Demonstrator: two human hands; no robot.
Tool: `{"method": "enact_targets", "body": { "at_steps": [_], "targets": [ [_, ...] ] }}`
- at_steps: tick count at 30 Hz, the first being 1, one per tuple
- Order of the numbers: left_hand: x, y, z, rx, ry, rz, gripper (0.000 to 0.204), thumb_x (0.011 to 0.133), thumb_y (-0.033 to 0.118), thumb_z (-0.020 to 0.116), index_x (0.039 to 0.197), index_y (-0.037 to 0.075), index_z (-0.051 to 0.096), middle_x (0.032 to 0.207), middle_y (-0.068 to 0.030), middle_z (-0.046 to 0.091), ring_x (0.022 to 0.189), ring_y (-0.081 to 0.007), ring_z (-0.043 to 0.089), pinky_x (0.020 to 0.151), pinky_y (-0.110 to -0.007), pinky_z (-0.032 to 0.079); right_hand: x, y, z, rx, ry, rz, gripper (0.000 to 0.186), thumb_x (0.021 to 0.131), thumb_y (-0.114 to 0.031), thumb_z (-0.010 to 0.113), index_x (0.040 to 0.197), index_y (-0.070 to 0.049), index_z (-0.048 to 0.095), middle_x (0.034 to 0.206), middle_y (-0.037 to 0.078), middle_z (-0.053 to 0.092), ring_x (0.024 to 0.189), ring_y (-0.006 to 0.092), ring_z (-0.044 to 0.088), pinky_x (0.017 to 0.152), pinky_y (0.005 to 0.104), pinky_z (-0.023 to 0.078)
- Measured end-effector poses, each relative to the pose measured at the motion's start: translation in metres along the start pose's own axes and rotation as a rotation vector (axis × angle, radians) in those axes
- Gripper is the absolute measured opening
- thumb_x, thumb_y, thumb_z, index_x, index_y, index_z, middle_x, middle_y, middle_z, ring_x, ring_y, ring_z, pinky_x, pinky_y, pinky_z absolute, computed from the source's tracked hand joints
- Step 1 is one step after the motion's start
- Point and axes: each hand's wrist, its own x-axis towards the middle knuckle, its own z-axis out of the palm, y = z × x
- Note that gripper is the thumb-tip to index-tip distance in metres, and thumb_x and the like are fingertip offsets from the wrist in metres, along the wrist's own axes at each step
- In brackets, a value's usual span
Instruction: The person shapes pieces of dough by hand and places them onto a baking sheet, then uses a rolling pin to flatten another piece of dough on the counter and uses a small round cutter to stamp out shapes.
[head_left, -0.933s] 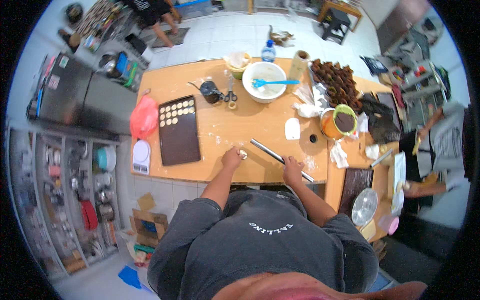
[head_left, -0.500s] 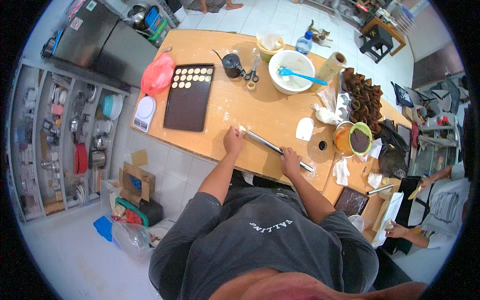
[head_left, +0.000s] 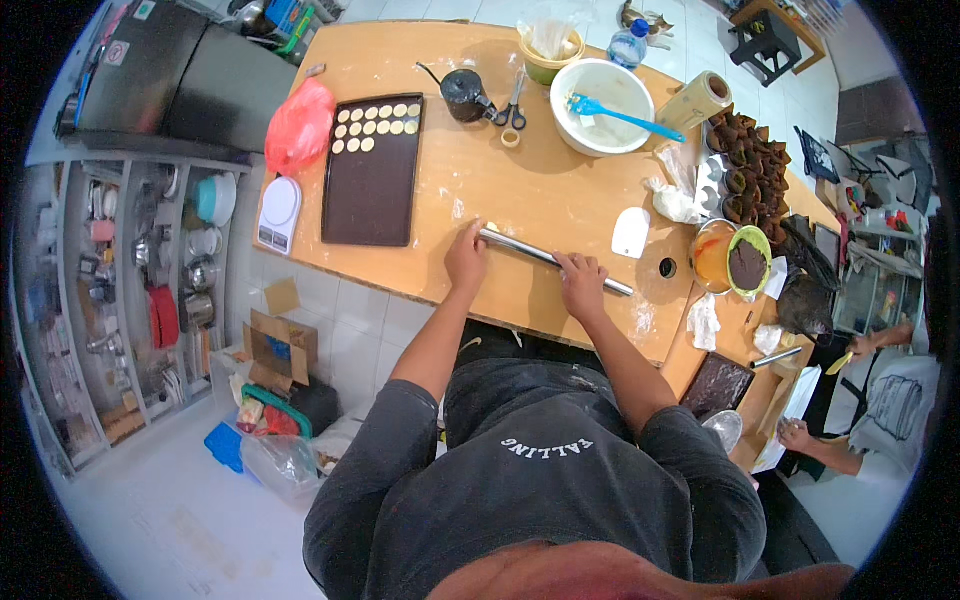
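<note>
A slim silver metal rolling pin [head_left: 525, 247] lies slantwise near the table's front edge. Its left end is at my left hand [head_left: 466, 260], whose fingers are closed around it. A small pale piece of dough [head_left: 491, 227] shows beside that end, partly hidden. My right hand [head_left: 582, 284] lies over the pin nearer its right end, fingers bent over the metal. Left of my hands, a dark baking tray [head_left: 368, 200] carries several pale dough rounds [head_left: 376, 127] in rows at its far end.
A white scraper [head_left: 630, 233] and black ring [head_left: 668, 267] lie to the right. Behind stand a white bowl [head_left: 603, 135] with a blue spatula [head_left: 625, 117], scissors [head_left: 512, 105] and a black pot [head_left: 464, 95]. A scale [head_left: 280, 212] sits left. Another person's hand [head_left: 797, 436] shows at right.
My left hand has come to the pin's left end, and the pin now reaches the dough. My right hand stays on the pin. The whole view has shifted slightly.
</note>
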Motion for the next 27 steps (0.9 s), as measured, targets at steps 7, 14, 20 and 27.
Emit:
{"method": "enact_targets", "body": {
  "at_steps": [7, 14, 20, 27],
  "targets": [
    [0.020, 0.006, -0.037, 0.138, -0.148, 0.410, 0.037, 0.095, 0.013, 0.066, 0.131, 0.018, 0.071, 0.117, -0.0106, 0.068, 0.109, -0.0338, 0.065, 0.091, -0.044, 0.056, 0.015, -0.032, 0.005, -0.001, 0.138, 0.095, 0.041, 0.090, -0.013, 0.069, 0.129, -0.026, 0.071, 0.122, 0.009, 0.061, 0.119, 0.0319, 0.054, 0.103, 0.0562, 0.037],
    [0.046, -0.017, -0.041, 0.238, -0.254, 0.629, 0.038, 0.087, 0.025, 0.078, 0.125, 0.018, 0.075, 0.115, -0.0082, 0.069, 0.102, -0.0298, 0.064, 0.086, -0.042, 0.055, 0.017, -0.070, 0.034, 0.018, 0.239, 0.253, 0.040, 0.090, -0.025, 0.075, 0.130, -0.032, 0.071, 0.141, 0.010, 0.056, 0.137, 0.0325, 0.049, 0.116, 0.0687, 0.025],
    [0.058, -0.017, -0.047, 0.191, -0.317, 0.690, 0.038, 0.086, 0.028, 0.078, 0.124, 0.023, 0.076, 0.101, -0.0035, 0.062, 0.094, -0.0259, 0.061, 0.078, -0.039, 0.055, 0.038, -0.068, 0.040, -0.014, 0.153, 0.306, 0.038, 0.096, -0.036, 0.070, 0.134, -0.035, 0.069, 0.161, 0.007, 0.045, 0.150, 0.0326, 0.039, 0.118, 0.0698, 0.022],
    [0.064, -0.018, -0.042, 0.273, -0.380, 0.567, 0.040, 0.089, 0.034, 0.076, 0.128, 0.029, 0.073, 0.102, -0.0037, 0.059, 0.096, -0.0262, 0.062, 0.075, -0.041, 0.056, 0.057, -0.071, 0.029, -0.020, 0.113, 0.303, 0.040, 0.098, -0.043, 0.066, 0.137, -0.035, 0.067, 0.164, 0.007, 0.042, 0.151, 0.0335, 0.037, 0.117, 0.0717, 0.022]
  ]
}}
